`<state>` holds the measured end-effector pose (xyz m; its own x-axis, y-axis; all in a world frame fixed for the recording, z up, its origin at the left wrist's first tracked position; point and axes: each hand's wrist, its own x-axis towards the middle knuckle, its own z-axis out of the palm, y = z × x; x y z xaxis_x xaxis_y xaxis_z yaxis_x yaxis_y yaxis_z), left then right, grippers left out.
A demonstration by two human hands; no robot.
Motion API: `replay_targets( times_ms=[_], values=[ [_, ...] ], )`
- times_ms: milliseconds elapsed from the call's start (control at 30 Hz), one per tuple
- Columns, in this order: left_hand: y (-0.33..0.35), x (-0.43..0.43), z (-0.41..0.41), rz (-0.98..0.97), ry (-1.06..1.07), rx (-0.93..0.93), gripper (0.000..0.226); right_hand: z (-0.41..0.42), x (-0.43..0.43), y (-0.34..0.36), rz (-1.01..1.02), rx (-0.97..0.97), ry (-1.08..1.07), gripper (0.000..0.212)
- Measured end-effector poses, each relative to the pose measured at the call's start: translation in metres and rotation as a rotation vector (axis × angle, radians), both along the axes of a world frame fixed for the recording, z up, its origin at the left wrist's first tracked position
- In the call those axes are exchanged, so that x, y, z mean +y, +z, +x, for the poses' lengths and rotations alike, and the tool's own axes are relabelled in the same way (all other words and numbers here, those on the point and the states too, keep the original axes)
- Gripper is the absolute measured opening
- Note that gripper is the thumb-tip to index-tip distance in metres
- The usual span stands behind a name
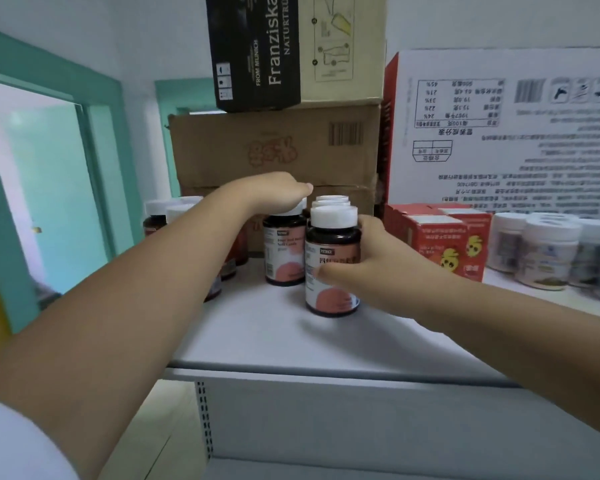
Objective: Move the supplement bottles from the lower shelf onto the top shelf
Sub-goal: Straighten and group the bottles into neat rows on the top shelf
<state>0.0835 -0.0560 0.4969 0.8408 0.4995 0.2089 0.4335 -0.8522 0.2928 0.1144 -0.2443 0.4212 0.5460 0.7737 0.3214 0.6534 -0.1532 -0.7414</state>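
Observation:
On the white top shelf (pixel 291 344) stand several dark supplement bottles with white caps and pink-and-white labels. My right hand (pixel 371 261) grips the front bottle (pixel 329 292) round its body, thumb across the label; the bottle stands on the shelf. My left hand (pixel 274 194) lies over the cap of a second bottle (pixel 284 251) just behind and to the left, fingers curved down round the cap. More of these bottles (pixel 331 200) line up behind the front one, and others (pixel 167 213) stand at the left, partly hidden by my left forearm.
Stacked cardboard boxes (pixel 274 147) fill the back of the shelf, with a large white printed carton (pixel 499 133) to the right. Red small boxes (pixel 440 240) and several white jars (pixel 548 251) stand at the right. A teal door frame (pixel 97 161) is at the left.

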Motion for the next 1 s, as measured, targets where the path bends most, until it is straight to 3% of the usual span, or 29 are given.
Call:
replay_targets(
  times_ms=[267,433,600,733,1000],
  values=[
    [-0.015,0.004,0.000,-0.070,-0.076,-0.161,0.044,0.005,0.001,-0.005,-0.076,-0.015,-0.036,0.067],
    [-0.023,0.009,0.003,-0.101,-0.096,-0.294,0.025,0.008,0.007,-0.009,-0.009,0.137,0.003,0.091],
    [-0.037,0.009,0.007,-0.298,-0.117,-0.580,0.018,0.010,0.011,-0.010,0.025,0.167,0.050,0.099],
    [-0.041,0.013,0.008,-0.457,-0.067,-0.637,0.057,0.009,0.010,-0.011,0.042,0.161,0.086,0.100],
    [-0.041,0.014,0.006,-0.588,-0.092,-0.630,0.058,0.013,0.013,-0.017,0.069,0.179,0.100,0.103]
  ],
)
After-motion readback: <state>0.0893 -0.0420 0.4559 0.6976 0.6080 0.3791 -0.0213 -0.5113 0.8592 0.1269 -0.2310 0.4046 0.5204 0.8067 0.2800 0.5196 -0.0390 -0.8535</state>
